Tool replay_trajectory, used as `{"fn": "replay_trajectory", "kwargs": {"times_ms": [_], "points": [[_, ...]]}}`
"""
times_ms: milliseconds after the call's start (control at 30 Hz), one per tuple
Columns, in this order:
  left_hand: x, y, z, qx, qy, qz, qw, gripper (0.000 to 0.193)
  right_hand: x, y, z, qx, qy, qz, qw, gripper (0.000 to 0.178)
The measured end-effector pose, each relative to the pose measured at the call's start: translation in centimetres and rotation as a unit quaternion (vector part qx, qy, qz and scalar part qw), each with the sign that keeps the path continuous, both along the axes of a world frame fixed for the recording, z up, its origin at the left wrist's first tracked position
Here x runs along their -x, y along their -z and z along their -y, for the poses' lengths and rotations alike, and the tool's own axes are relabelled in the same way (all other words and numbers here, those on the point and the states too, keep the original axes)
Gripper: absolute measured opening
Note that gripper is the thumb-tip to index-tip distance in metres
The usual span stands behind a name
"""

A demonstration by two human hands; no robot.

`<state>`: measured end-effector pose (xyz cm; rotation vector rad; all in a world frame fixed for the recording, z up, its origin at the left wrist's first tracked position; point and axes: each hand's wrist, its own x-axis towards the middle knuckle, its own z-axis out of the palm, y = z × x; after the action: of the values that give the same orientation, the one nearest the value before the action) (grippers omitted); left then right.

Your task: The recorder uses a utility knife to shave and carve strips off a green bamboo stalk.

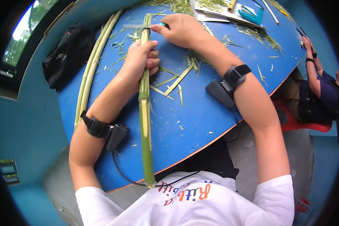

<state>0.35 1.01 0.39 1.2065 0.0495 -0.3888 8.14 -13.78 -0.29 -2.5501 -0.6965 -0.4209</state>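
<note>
A green bamboo stalk [147,150] lies lengthwise before me, its near end at my shirt and the table's front edge. Its skin is partly shaved to pale strips around the joint. My left hand [142,60] is wrapped round it near the far end. My right hand [183,31] is closed on a knife [134,26] with a teal handle. The thin blade lies across the stalk just beyond my left thumb, pointing left. Peeled bamboo strips [179,80] lie on the table to the right of the stalk.
Long pale bamboo poles [94,66] run along the left side of the blue table [199,113], beside a black bag [69,54]. Shavings [263,37], papers and a teal tool [252,15] lie at the far right. Another person [318,83] sits at the right edge on a red chair [292,118].
</note>
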Motion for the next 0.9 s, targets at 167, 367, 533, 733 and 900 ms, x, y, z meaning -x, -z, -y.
{"fn": "replay_trajectory", "kwargs": {"times_ms": [167, 367, 533, 733, 900], "points": [[2.1, -0.7, 1.3, -0.062, 0.054, 0.016, 0.997, 0.017, -1.6, -0.4, 0.9, 0.002, 0.096, -0.019, 0.995, 0.054], [1.3, -0.3, 0.6, -0.097, -0.006, 0.067, 0.993, 0.018, -1.7, -1.1, 1.6, -0.017, 0.141, -0.051, 0.988, 0.057], [0.3, 0.2, -0.3, -0.051, -0.049, 0.048, 0.996, 0.025, -0.5, -2.0, 1.8, -0.018, 0.110, -0.076, 0.991, 0.059], [-0.2, 0.6, -0.3, -0.091, -0.053, 0.075, 0.992, 0.023, 0.3, -2.5, 1.3, 0.009, 0.050, -0.112, 0.992, 0.055], [-0.4, 0.6, -0.4, -0.065, -0.039, 0.066, 0.995, 0.017, 0.8, -2.3, 1.0, 0.055, 0.003, -0.109, 0.992, 0.037]]}}
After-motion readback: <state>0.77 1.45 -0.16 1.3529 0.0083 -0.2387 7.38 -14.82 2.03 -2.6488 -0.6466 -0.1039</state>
